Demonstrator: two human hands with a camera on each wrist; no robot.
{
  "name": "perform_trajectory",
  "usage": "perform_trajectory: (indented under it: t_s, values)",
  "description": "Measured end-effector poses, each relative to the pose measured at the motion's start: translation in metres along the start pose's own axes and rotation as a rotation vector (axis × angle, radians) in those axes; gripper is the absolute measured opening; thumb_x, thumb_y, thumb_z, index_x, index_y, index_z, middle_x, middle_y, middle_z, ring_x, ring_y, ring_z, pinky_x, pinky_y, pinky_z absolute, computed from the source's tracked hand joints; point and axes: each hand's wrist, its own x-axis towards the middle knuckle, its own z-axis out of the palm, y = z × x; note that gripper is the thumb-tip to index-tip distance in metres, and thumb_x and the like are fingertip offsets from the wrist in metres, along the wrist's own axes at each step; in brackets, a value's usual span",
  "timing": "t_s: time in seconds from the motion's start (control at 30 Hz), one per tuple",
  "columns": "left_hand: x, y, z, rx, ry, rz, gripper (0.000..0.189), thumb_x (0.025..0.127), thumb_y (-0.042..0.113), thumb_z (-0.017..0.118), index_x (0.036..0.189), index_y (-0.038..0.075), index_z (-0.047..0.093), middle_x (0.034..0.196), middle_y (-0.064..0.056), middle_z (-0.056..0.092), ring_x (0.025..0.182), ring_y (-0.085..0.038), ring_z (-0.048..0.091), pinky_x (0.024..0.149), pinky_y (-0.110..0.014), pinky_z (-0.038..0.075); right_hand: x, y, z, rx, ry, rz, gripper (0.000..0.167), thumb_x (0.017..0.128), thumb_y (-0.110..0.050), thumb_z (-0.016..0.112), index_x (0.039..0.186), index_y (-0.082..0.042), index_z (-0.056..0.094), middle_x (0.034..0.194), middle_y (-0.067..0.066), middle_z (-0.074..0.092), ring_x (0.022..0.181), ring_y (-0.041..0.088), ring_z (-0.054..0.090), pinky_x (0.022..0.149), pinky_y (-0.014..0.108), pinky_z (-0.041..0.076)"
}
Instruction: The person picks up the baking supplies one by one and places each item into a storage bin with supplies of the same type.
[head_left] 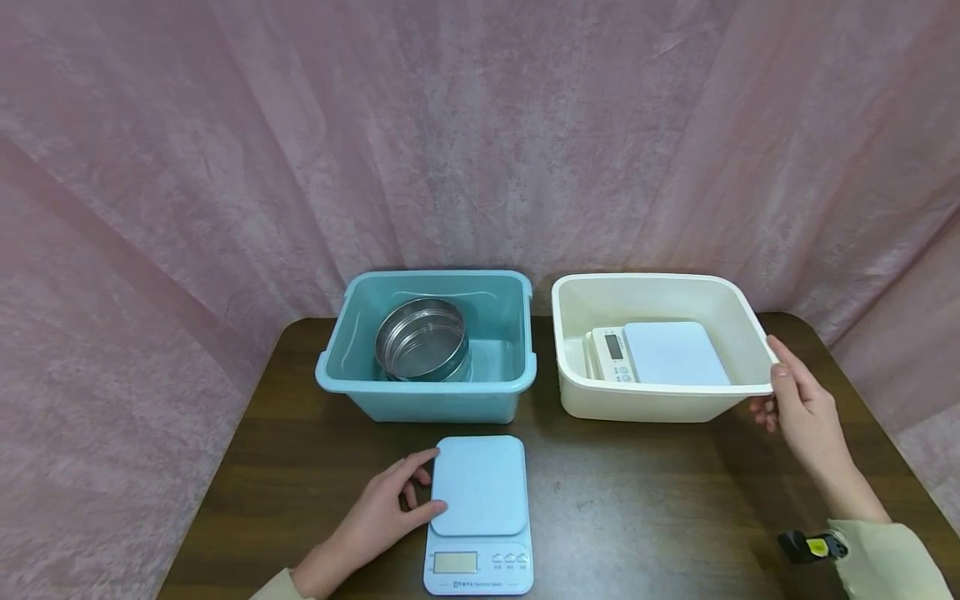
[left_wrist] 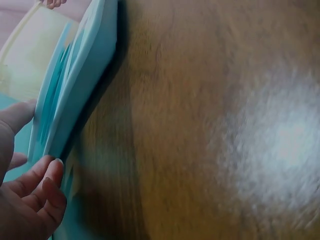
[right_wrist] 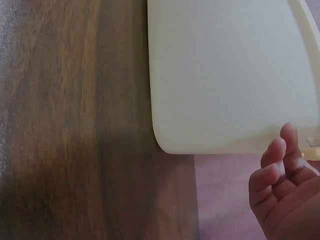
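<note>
A pale blue kitchen scale [head_left: 480,487] lies flat on the table, its display and buttons facing the near edge. My left hand [head_left: 390,504] touches the left side of its raised plate, thumb and forefinger spread along the edge; its other fingers are bent beside the scale in the left wrist view. My right hand [head_left: 806,408] grips the right end of a cream plastic basin [head_left: 637,402] at the rim, thumb on top. Inside that basin sits a white kitchen scale [head_left: 675,354], partly hidden by the front wall. The right wrist view shows curled fingers [right_wrist: 272,172] by the basin's outside.
Left of the cream basin stands a blue plastic basin [head_left: 431,404] holding a round metal sieve [head_left: 422,340]. Both stand toward the back of the dark wooden table [head_left: 315,467]. A pink curtain [head_left: 480,142] hangs behind. A black strap end [head_left: 810,547] hangs at my right cuff.
</note>
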Motion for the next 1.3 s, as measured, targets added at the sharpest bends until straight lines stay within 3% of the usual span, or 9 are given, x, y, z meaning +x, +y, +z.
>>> perform_trajectory:
  t_s: [0.3, 0.63, 0.83, 1.03, 1.3]
  values:
    - [-0.001, 0.002, 0.001, -0.087, -0.050, -0.100, 0.072, 0.092, 0.038, 0.081, 0.150, 0.010, 0.049, 0.105, 0.000, 0.064, 0.073, -0.009, 0.059, 0.067, -0.024, 0.050, 0.001, -0.007, -0.003, -0.081, 0.053, -0.022, 0.046, 0.111, -0.024, 0.047, 0.157, -0.021, 0.049, 0.062, -0.003, 0.058, 0.052, 0.010, 0.056, 0.047, 0.022, 0.044]
    - [-0.003, 0.003, 0.004, -0.161, -0.046, -0.137, 0.066, 0.093, 0.036, 0.080, 0.146, 0.008, 0.050, 0.102, -0.001, 0.066, 0.074, -0.011, 0.062, 0.067, -0.025, 0.051, 0.004, -0.009, -0.002, -0.110, 0.094, -0.037, 0.046, 0.109, -0.017, 0.049, 0.154, -0.005, 0.051, 0.073, -0.007, 0.056, 0.055, 0.006, 0.053, 0.049, 0.017, 0.044]
    - [-0.005, 0.005, 0.005, -0.196, -0.027, -0.140, 0.050, 0.093, 0.032, 0.081, 0.130, 0.009, 0.057, 0.101, -0.002, 0.064, 0.074, -0.013, 0.061, 0.066, -0.025, 0.051, 0.003, -0.009, 0.000, -0.072, 0.090, -0.015, 0.048, 0.109, -0.016, 0.049, 0.155, -0.005, 0.049, 0.078, -0.015, 0.056, 0.059, 0.002, 0.055, 0.052, 0.015, 0.046]
    - [-0.003, 0.008, 0.005, -0.204, -0.020, -0.194, 0.036, 0.091, 0.032, 0.083, 0.110, 0.009, 0.064, 0.098, -0.003, 0.064, 0.072, -0.018, 0.058, 0.061, -0.025, 0.049, 0.001, -0.009, 0.001, -0.089, 0.087, -0.012, 0.049, 0.109, -0.018, 0.049, 0.157, -0.006, 0.047, 0.083, -0.019, 0.057, 0.061, 0.001, 0.056, 0.053, 0.014, 0.046]
    - [-0.004, 0.009, 0.004, -0.203, -0.029, -0.247, 0.029, 0.092, 0.034, 0.081, 0.101, 0.011, 0.067, 0.096, -0.003, 0.062, 0.075, -0.018, 0.056, 0.061, -0.026, 0.047, 0.001, -0.013, 0.001, -0.096, 0.079, -0.010, 0.050, 0.110, -0.020, 0.048, 0.157, -0.006, 0.046, 0.082, -0.019, 0.057, 0.061, 0.002, 0.057, 0.053, 0.015, 0.047]
